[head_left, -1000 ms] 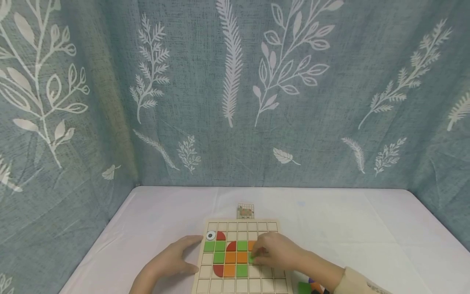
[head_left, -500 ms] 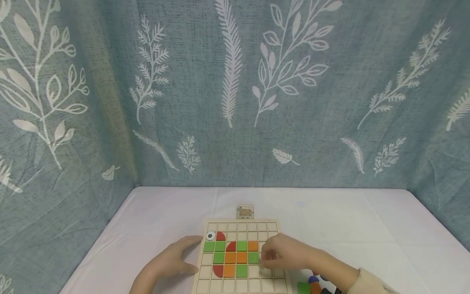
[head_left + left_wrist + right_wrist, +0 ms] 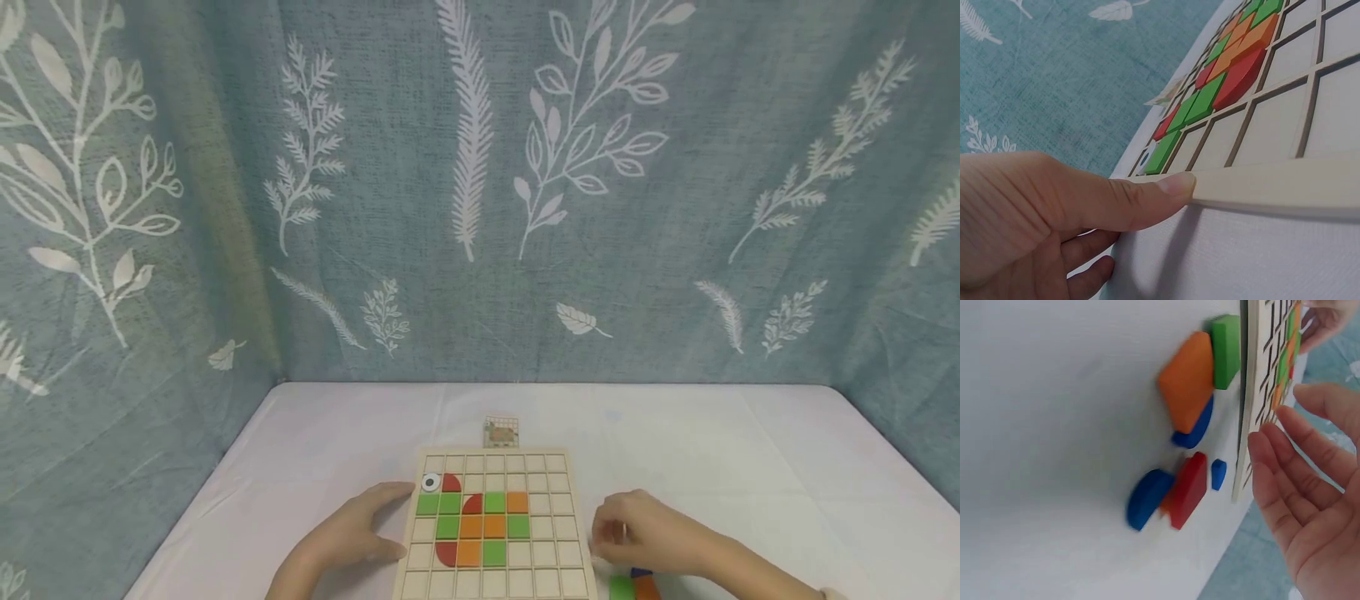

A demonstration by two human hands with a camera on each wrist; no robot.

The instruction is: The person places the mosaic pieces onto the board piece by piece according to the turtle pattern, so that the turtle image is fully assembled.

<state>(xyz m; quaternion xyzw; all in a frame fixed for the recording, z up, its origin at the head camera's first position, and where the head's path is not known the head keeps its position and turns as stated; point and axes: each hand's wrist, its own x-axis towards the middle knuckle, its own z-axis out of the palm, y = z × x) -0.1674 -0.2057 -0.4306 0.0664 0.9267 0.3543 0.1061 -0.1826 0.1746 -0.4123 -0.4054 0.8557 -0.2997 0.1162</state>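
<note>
A wooden grid board [image 3: 521,583] lies on the table with red, green and orange tiles [image 3: 471,527] set in its cells. In its upper left corner sits a white eye piece [image 3: 430,482]. My left hand [image 3: 348,529] touches the board's left edge with spread thumb and forefinger; in the left wrist view the thumb [image 3: 1175,186] rests against the rim. Off the right edge hovers my right hand [image 3: 645,529], its fingers loosely bent around nothing. Below it lie loose pieces: an orange block [image 3: 1188,381], a green block [image 3: 1227,353], a red piece [image 3: 1190,487] and blue ones [image 3: 1149,497].
A small picture card [image 3: 501,432] with a gridded pattern touches or nearly touches the board's far edge. White cloth [image 3: 720,458] covers the table. Behind it hangs a blue-green curtain [image 3: 420,208] with white leaf prints, which also closes off both sides.
My right hand has moved right, from over the board to beyond its right edge. The green and orange tiles it covered are now uncovered. My left hand has stayed put.
</note>
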